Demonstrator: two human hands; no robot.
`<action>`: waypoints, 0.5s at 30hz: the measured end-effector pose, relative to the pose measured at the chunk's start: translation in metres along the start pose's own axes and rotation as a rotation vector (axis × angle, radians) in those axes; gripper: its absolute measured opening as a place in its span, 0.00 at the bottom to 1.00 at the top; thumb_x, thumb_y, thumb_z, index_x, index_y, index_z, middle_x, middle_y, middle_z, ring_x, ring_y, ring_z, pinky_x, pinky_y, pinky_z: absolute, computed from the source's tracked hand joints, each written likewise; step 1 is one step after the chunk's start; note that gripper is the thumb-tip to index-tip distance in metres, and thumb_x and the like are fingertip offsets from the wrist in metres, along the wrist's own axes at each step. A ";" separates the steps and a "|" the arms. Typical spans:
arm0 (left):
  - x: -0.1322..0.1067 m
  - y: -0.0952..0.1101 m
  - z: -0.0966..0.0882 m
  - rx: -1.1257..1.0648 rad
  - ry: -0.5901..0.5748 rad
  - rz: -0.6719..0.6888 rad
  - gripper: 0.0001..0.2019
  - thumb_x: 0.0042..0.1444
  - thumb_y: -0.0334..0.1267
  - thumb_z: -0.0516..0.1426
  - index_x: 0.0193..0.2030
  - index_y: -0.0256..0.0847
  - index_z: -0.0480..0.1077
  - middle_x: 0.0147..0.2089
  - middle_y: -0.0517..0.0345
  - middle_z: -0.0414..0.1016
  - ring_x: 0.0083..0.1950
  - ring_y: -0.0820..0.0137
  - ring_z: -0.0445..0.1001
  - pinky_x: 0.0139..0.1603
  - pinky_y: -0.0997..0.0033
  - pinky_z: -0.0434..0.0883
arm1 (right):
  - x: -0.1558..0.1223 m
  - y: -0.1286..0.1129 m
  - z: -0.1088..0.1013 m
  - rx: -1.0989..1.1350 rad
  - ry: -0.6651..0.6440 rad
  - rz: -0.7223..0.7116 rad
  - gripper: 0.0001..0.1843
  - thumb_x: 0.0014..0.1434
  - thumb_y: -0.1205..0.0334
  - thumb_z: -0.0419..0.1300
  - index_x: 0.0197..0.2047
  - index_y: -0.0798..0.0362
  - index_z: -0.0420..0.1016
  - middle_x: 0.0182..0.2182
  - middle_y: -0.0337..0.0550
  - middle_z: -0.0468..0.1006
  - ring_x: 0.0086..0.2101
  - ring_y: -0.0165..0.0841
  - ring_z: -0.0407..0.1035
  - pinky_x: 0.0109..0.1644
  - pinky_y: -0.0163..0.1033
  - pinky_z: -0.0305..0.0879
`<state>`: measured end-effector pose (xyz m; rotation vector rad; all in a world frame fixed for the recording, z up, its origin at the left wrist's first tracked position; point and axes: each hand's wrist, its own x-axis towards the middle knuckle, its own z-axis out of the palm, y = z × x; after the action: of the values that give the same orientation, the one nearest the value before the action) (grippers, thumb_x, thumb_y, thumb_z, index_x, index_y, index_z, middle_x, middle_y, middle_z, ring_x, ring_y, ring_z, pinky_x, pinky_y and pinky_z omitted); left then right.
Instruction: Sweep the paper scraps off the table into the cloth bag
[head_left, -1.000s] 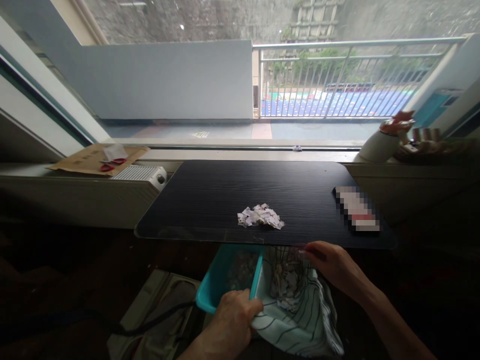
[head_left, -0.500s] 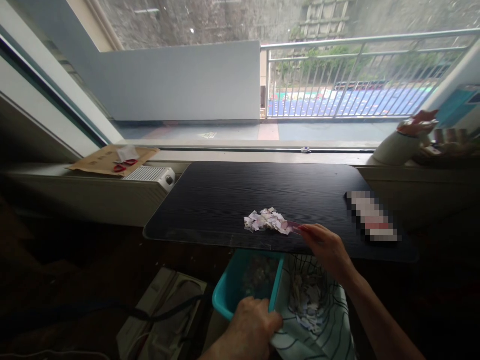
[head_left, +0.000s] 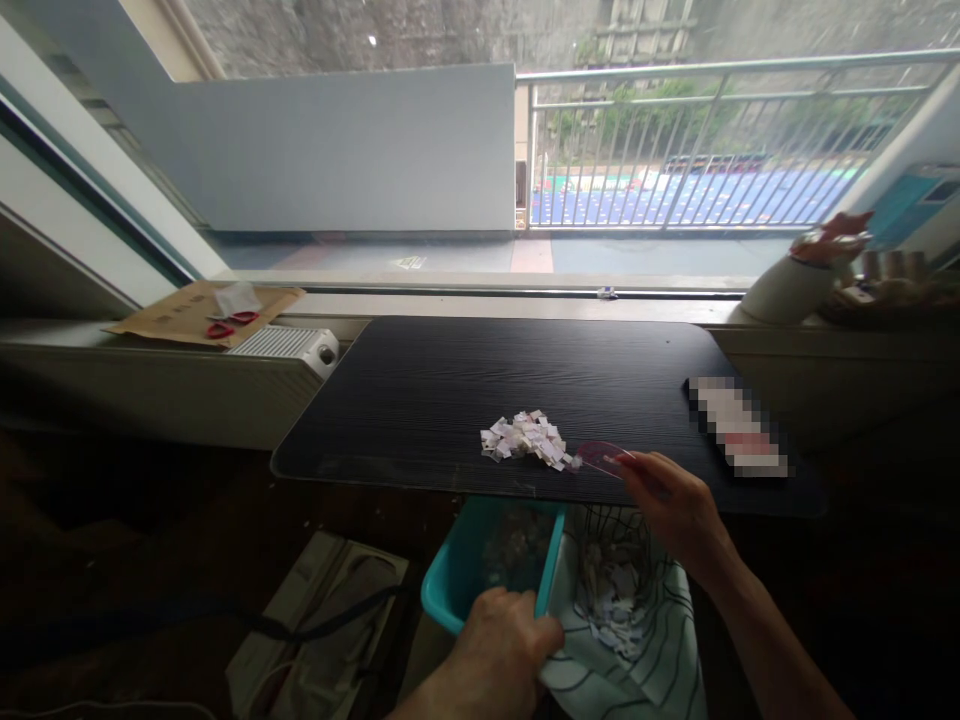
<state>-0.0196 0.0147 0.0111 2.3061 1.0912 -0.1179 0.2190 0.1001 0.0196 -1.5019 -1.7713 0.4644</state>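
My left hand (head_left: pixel 504 640) is closed over the near rim of a teal plastic bin (head_left: pixel 444 585), held just below the table's front edge. Small pale scraps lie inside the bin, too dim to make out well. My right hand (head_left: pixel 673 505) pinches a thin, see-through pink plastic piece (head_left: pixel 600 455) with a rounded outline, low over the black table (head_left: pixel 420 385). The left end of this piece meets the right edge of a heap of small white paper scraps (head_left: pixel 523 438).
A striped cloth (head_left: pixel 637 680) with a wire basket and more scraps sits right of the bin. A pixelated flat object (head_left: pixel 739 425) lies on the table's right side. Red-handled scissors (head_left: pixel 232 325) rest on a brown envelope (head_left: pixel 180 315) by the window. A vase (head_left: pixel 791 285) stands on the sill.
The pink piece has drawn back slightly right from the heap and now shows its rounded face. My left hand keeps its hold on the bin. The whole view has shifted a little.
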 end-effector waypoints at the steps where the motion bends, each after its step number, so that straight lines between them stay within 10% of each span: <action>1: 0.000 0.000 0.000 0.001 -0.004 0.000 0.02 0.52 0.36 0.57 0.32 0.41 0.70 0.33 0.54 0.71 0.34 0.64 0.69 0.36 0.67 0.64 | -0.001 0.000 -0.001 0.006 -0.009 -0.002 0.12 0.60 0.55 0.54 0.39 0.52 0.76 0.32 0.42 0.76 0.31 0.31 0.70 0.35 0.35 0.64; 15: 0.003 0.005 0.000 0.017 -0.013 0.020 0.02 0.52 0.36 0.57 0.33 0.42 0.70 0.34 0.54 0.72 0.36 0.63 0.70 0.37 0.67 0.65 | -0.003 -0.005 -0.004 0.016 -0.012 0.008 0.12 0.61 0.56 0.53 0.40 0.52 0.75 0.31 0.43 0.75 0.30 0.31 0.69 0.35 0.36 0.65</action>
<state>-0.0145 0.0141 0.0124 2.3274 1.0646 -0.1352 0.2185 0.0948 0.0251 -1.4985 -1.7681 0.4914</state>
